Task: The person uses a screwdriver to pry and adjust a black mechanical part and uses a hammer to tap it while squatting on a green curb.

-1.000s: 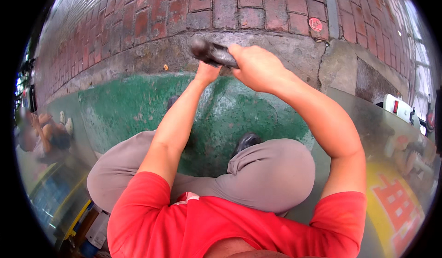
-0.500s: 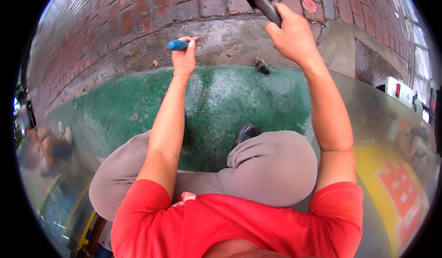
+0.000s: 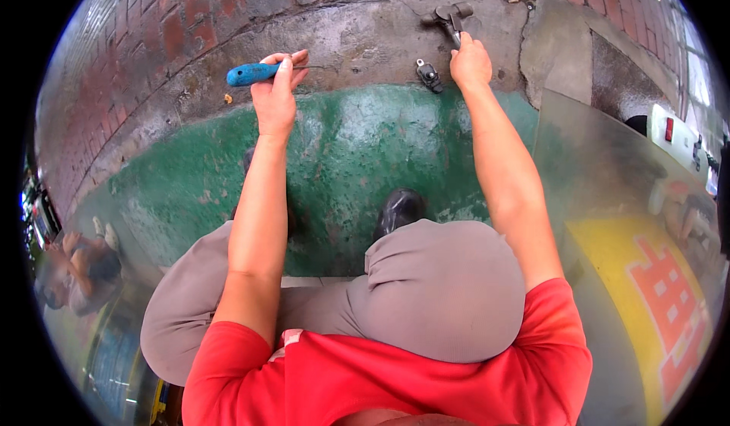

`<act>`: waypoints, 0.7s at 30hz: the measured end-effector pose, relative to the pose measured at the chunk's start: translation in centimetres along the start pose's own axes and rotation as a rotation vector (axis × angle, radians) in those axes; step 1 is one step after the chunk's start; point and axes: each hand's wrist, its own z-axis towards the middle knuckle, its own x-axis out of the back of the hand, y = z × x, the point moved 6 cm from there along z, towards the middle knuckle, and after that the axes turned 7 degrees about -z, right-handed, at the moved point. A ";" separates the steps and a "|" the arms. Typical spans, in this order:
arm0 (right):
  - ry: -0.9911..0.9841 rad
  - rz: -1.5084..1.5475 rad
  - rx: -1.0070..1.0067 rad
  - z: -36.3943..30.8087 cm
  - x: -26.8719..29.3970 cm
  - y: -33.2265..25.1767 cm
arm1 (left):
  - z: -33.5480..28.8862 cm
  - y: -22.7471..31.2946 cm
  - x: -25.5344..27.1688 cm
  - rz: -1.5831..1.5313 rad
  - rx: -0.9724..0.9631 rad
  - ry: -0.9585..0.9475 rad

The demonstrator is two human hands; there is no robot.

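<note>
My left hand (image 3: 275, 95) is closed round a blue-handled screwdriver (image 3: 251, 74). Its handle points left, and a thin dark shaft shows faintly to the right of my fingers. My right hand (image 3: 471, 62) grips the handle of a hammer (image 3: 447, 15), whose metal head is at or close to the concrete strip (image 3: 365, 34). Between my hands, nearer the right one, a small dark metal part (image 3: 429, 76) with a pale ringed end lies where the concrete meets the green-painted step (image 3: 350, 129). Neither hand touches that part.
Red brick paving (image 3: 205, 15) runs beyond the concrete. Closer in are my bent knees and a dark shoe (image 3: 399, 209) on the green floor. Clear panels stand on both sides; the right one bears a yellow and red sign (image 3: 608, 266). A white object (image 3: 677, 135) is outside at right.
My right hand has brought the hammer down and nearer, its head now by the concrete. My left hand has moved left with the screwdriver, turning it so more of the handle shows.
</note>
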 end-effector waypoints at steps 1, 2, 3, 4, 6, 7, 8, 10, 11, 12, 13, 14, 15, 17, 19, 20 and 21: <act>0.015 0.041 0.008 -0.4 -0.1 -0.1 | -0.2 -0.1 0.0 0.000 0.004 0.003; 0.088 0.049 0.024 -0.7 -0.3 0.7 | -0.2 0.0 -0.3 -0.001 0.008 -0.004; 0.164 0.058 0.048 -0.8 -0.6 1.4 | -0.1 0.0 -0.4 -0.003 0.007 -0.005; 0.239 0.067 0.072 -0.9 -0.9 2.0 | 0.0 -0.1 -0.4 -0.007 0.011 -0.014; 0.257 0.179 0.068 -2.8 0.7 0.8 | -0.2 -0.4 0.2 0.015 0.030 0.013; 0.267 0.235 0.069 -3.8 1.4 0.1 | -0.3 -0.5 0.5 0.025 0.037 0.029; 0.137 0.325 0.116 -4.3 1.0 -0.3 | -0.3 -0.7 0.2 0.007 0.048 0.031; -0.050 0.264 0.181 -6.0 0.7 -2.9 | -0.5 -1.4 0.5 -0.019 0.070 0.053; -0.121 0.168 0.184 -6.6 0.4 -3.7 | -0.6 -1.7 0.5 -0.040 0.081 0.056; -0.081 0.153 0.212 -6.3 -1.3 -3.6 | -0.7 -2.0 0.4 -0.059 0.091 0.060; -0.057 0.250 0.186 -6.1 -1.8 -3.4 | -0.8 -2.2 0.5 -0.078 0.101 0.065; -0.029 0.348 0.151 -5.9 -2.1 -3.0 | -0.9 -2.3 0.0 -0.106 0.114 0.064; 0.001 0.445 0.117 -5.4 -2.6 -2.5 | -0.9 -2.3 -0.3 -0.121 0.127 0.059; -0.329 1.006 -0.256 -5.1 -5.2 -2.2 | -1.0 -2.5 -0.7 -0.148 0.148 0.056; -0.596 1.525 -0.436 -5.5 -8.2 -3.4 | -1.2 -2.8 -0.5 -0.189 0.160 0.068; -0.667 1.699 -0.462 -5.7 -8.8 -4.5 | -1.3 -2.9 -0.4 -0.223 0.163 0.069; -0.739 1.872 -0.488 -5.9 -9.3 -5.9 | -1.4 -3.1 -0.3 -0.258 0.167 0.069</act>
